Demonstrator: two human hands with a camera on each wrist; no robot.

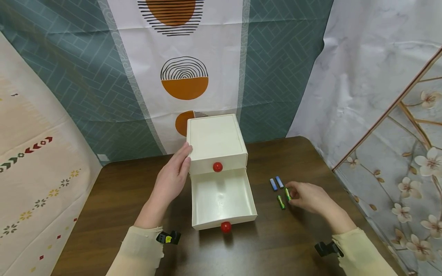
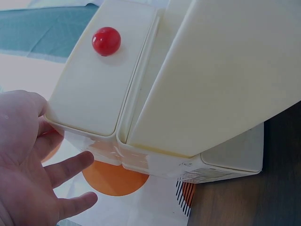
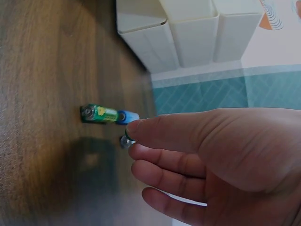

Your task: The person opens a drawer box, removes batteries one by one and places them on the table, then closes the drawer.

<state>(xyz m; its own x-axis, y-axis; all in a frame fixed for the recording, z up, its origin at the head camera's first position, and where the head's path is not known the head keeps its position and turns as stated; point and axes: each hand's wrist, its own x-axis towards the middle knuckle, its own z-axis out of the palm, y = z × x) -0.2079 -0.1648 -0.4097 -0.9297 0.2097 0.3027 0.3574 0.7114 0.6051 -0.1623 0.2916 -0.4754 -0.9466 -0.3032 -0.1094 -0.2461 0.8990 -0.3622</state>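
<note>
A white box with drawers (image 1: 215,136) stands in the middle, its lower drawer (image 1: 221,195) pulled out with nothing inside. My left hand (image 1: 171,176) rests against the upper left side of the box, fingers extended, as the left wrist view also shows. To the right, my right hand (image 1: 310,196) pinches a green battery (image 1: 287,194) between thumb and fingertips, low over the table; the thumb hides most of it in the right wrist view. Another green battery (image 1: 281,202) lies just left of it. Two blue batteries (image 1: 273,184) lie slightly farther back.
Red round knobs mark the upper drawer front (image 1: 200,166) and the lower one. Everything stands on a dark brown wooden table (image 1: 138,199). Patterned cloths hang behind the table and on both sides, and the box is close to the back cloth (image 1: 269,76).
</note>
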